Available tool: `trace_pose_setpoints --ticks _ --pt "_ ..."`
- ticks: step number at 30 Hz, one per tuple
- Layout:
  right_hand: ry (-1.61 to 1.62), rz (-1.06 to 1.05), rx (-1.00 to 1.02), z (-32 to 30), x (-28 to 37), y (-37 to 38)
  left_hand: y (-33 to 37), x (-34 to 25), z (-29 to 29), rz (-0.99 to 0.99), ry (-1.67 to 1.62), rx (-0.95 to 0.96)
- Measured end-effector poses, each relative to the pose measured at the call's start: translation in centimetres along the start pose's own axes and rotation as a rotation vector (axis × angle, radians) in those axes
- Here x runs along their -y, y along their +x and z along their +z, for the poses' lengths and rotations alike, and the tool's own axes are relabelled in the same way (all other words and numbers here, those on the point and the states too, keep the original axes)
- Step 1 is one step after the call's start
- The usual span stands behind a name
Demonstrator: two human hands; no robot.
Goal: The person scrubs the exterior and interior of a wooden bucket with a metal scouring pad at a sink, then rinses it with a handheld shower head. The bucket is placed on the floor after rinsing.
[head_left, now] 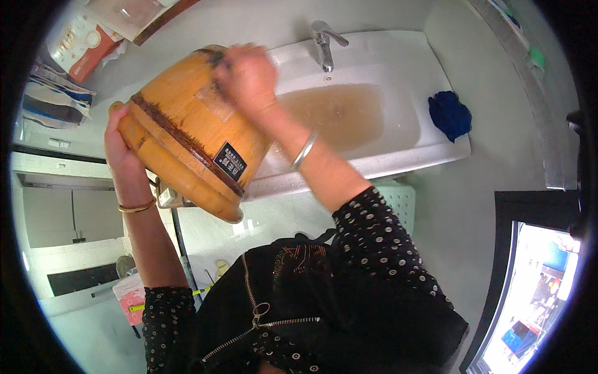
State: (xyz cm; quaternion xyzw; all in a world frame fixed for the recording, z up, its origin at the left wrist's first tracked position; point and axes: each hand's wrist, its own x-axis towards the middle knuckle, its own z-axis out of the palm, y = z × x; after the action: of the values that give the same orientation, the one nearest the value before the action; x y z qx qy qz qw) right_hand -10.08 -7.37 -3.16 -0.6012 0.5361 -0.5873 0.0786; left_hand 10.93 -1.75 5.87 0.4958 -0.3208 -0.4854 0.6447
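Observation:
A wooden bucket (187,103) of orange-brown staves is tipped on its side over the left end of the white sink (398,153). Dark, worn bands run round it, and a black label (230,163) sits near its lower edge. My left hand (118,140) grips the thick rim at the left. At the upper end, my right hand (250,78) is curled and pressed against the bucket's dark-stained side, blurred by motion. Whatever lies under its fingers is hidden. Cloudy brownish water (336,115) stands in the basin beside the bucket.
A chrome faucet (324,47) rises at the sink's back edge. On the right rim lies a bunched dark blue cloth (450,116). Packages (84,47) and striped cloths (56,96) sit at the upper left. A pale green plastic basket (398,202) stands below the sink's front.

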Motion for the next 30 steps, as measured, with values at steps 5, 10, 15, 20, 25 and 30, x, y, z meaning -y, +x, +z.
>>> trace_pose_setpoints --ticks 5,10,15,20,25,30 --pt "0.178 -0.030 0.294 -0.5 0.8 2.7 -0.2 0.5 0.3 0.083 0.020 -0.016" --pt "0.194 -0.368 0.266 1.8 5.9 0.4 -1.5 0.8 0.4 -0.016 -0.027 0.034" --pt "-0.237 -0.010 0.402 2.1 -7.5 5.9 -3.2 1.1 1.0 -0.040 -0.057 0.024" --pt "0.199 -0.172 0.101 2.4 0.1 3.9 -4.8 1.6 2.1 -0.016 -0.043 -0.014" --pt "0.120 -0.331 0.312 3.3 5.3 1.9 -5.5 1.9 1.1 -0.083 -0.154 0.059" --pt "-0.136 -0.071 0.342 2.7 -6.1 8.0 -6.7 2.7 0.2 -0.030 -0.051 0.009"
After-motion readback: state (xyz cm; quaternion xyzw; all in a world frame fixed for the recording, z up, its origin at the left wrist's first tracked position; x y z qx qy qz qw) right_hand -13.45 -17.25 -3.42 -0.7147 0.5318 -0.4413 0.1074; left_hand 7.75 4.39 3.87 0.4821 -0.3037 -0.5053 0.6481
